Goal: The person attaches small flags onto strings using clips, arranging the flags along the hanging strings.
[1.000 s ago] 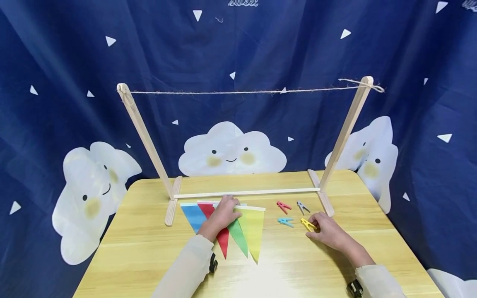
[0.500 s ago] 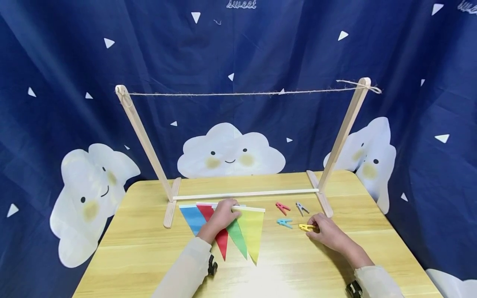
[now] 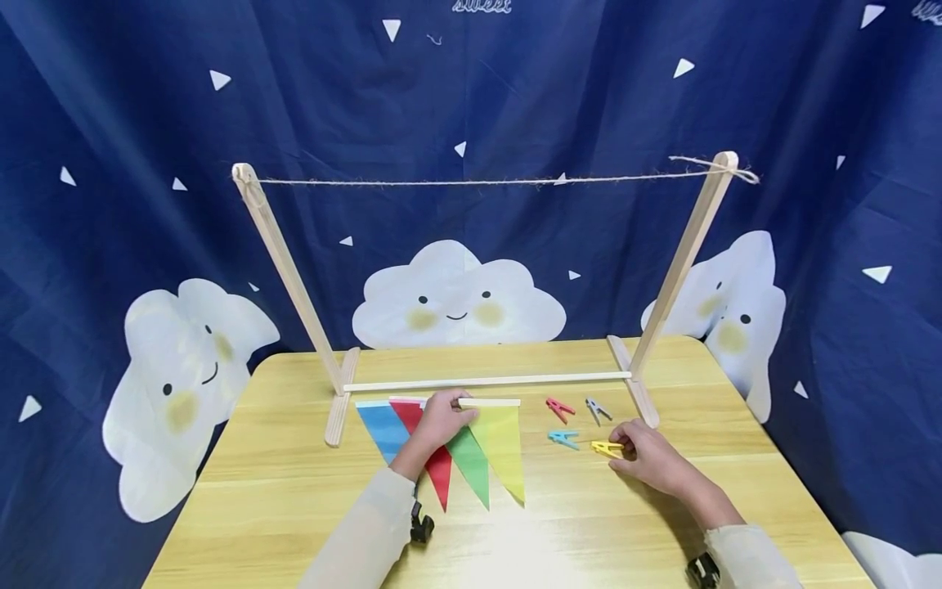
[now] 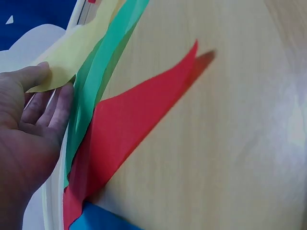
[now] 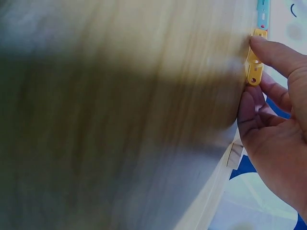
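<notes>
Curtain (image 3: pixel 515 98): dark blue, is hanging in folds from 9 to 3 o'clock.
Table (image 3: pixel 243 507): yellowish wood, is showing rounded far corners.
Cloud print (image 3: pixel 458 303): is smiling at 12.
Glare (image 3: pixel 518 556): is whitening table at 6.

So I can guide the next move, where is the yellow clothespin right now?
In the head view, the yellow clothespin is right of centre, pinched by the right hand, just right of the light-blue clothespin and below the grey clothespin.
</notes>
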`<state>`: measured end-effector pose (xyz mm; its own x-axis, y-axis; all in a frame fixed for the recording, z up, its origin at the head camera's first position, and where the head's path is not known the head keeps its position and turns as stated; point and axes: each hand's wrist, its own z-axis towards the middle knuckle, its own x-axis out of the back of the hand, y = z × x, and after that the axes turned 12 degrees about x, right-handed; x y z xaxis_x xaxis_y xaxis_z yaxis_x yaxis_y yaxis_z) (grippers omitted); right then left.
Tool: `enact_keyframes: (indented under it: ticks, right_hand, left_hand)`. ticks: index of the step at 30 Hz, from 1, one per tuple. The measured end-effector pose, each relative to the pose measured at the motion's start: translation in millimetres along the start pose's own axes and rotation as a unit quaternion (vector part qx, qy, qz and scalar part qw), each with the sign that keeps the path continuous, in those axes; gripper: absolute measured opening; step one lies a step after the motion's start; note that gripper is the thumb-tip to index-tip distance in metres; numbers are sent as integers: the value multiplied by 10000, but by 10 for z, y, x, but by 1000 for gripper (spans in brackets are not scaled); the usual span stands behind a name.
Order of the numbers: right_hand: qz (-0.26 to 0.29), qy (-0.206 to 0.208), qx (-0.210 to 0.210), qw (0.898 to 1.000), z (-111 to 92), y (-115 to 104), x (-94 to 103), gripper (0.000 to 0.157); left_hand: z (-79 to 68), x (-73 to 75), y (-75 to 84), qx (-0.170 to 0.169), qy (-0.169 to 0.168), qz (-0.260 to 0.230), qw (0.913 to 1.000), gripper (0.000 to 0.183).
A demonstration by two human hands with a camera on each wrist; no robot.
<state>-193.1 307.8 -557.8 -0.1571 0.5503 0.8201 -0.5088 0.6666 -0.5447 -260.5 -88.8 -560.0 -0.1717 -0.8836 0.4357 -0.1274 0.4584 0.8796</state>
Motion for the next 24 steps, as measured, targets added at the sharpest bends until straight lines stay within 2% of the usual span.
enact_keyframes:
  ticks: [6,11,15,16,20,24]
  right_hand:
    - [124,33,-4,9999,-4,2,14,25]
    - [236,-9,-38,9997,-2,7,19,22]
    - [360,-13,-58,9993,0,12,28,20]
    - [379,3,-58,9993,2,14,32,20]
    - [448,70,-31,9990,12,14,56,19]
    - [489,107,1,9987,30,13,72,17]
  left_hand:
    - [1,-50,-7,226,-161,-931,9953,26]
    - [0,-102,-17,295,-161,-1566,9871,23]
    - [-28,-109,9,277,-83,-1680,9854,12]
    - [-32,-110,12,278,-44,-1666,9856,13]
    - [-45,-117,24,261,127,-1674,9855,42]
    - [-44,-132,26,114,273,-1752,9841,49]
